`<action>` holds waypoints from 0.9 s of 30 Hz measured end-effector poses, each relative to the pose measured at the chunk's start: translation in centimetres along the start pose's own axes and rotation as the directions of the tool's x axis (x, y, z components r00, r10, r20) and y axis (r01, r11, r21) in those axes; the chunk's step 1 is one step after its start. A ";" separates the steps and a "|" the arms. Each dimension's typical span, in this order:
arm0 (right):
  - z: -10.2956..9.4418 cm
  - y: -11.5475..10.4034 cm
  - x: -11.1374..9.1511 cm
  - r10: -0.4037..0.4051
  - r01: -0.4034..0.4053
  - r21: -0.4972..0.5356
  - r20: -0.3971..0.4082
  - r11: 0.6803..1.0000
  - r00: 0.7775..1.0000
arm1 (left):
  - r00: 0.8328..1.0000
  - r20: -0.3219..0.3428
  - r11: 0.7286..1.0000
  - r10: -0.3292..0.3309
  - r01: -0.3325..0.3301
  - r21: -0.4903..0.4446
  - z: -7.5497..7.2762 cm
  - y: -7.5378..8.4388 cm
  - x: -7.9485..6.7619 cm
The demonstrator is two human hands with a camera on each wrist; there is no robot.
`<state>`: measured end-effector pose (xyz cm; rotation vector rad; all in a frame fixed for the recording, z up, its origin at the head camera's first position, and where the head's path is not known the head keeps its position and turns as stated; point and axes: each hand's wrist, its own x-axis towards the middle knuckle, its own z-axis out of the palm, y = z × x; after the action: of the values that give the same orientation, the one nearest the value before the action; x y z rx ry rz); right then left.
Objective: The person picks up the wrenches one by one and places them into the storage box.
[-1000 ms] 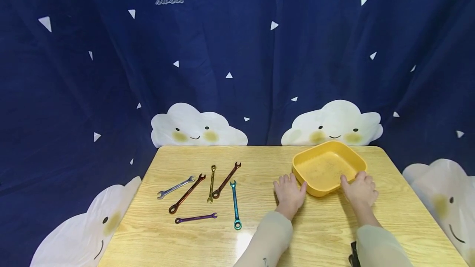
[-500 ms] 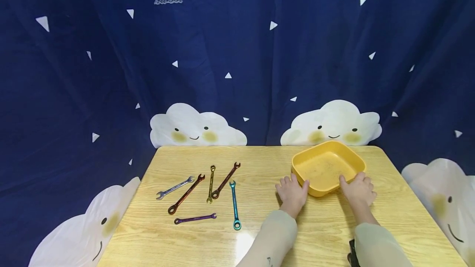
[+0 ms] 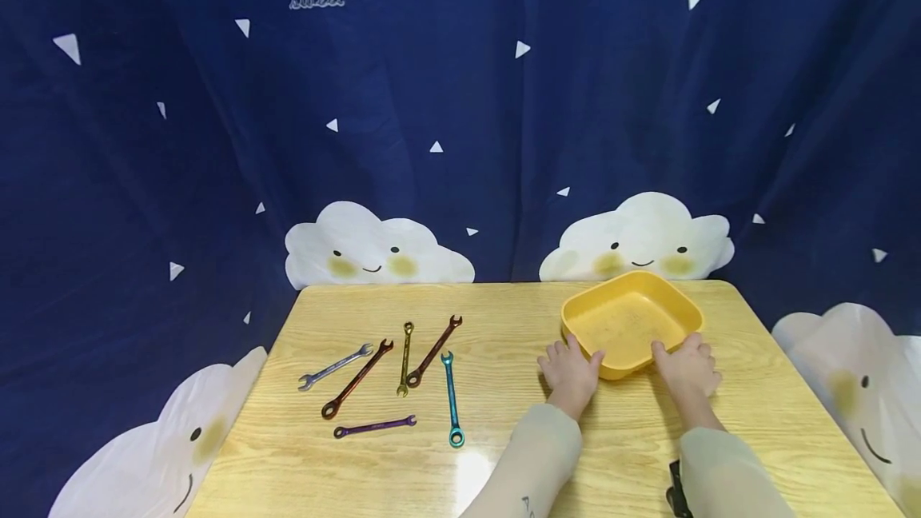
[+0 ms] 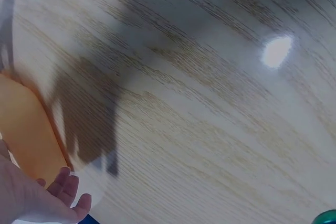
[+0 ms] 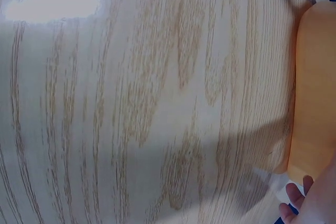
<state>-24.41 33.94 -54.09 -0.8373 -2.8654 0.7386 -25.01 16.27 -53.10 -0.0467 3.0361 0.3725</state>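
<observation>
A shallow yellow plastic basin (image 3: 624, 370) with rounded corners stands at the back right of the wooden table, nothing inside it. My left hand (image 3: 571, 374) lies against its front left corner, fingers spread and thumb along the wall. At the front right side, my right hand (image 3: 691, 368) touches the basin with its thumb at the rim and fingers loosely extended. In the left wrist view, the basin's outer wall (image 4: 31, 135) rises beside the relaxed fingers (image 4: 67, 188). The right wrist view shows the opposite part of the wall (image 5: 315, 93) above the right hand (image 5: 315, 203).
Several combination wrenches lie on the table's left half: silver (image 3: 335, 366), orange-red (image 3: 357, 380), gold (image 3: 406, 358), dark red (image 3: 435, 351), teal (image 3: 452, 400) and purple (image 3: 376, 426). A dark blue curtain (image 3: 403, 86) with cloud prints hangs behind the table (image 3: 504, 326).
My left hand has shifted slightly right, closer in against the basin. The right hand keeps its place at the basin. The whole head view has drifted a little.
</observation>
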 end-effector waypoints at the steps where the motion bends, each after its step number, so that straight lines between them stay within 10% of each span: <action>1: 0.1 0.0 0.0 0.000 0.000 0.000 0.002 1.000 1.000 | 1.000 0.002 1.000 -0.004 0.004 -0.003 0.0 0.0 0.0; 27: 1.2 -0.4 -1.0 -0.009 0.008 -0.012 -0.054 1.000 0.998 | 0.998 -0.059 0.999 -0.033 0.031 -0.025 0.1 -0.8 0.2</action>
<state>-24.05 32.59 -54.89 -0.8331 -2.8267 0.6874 -25.18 15.55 -53.37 -0.1098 3.0856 0.4124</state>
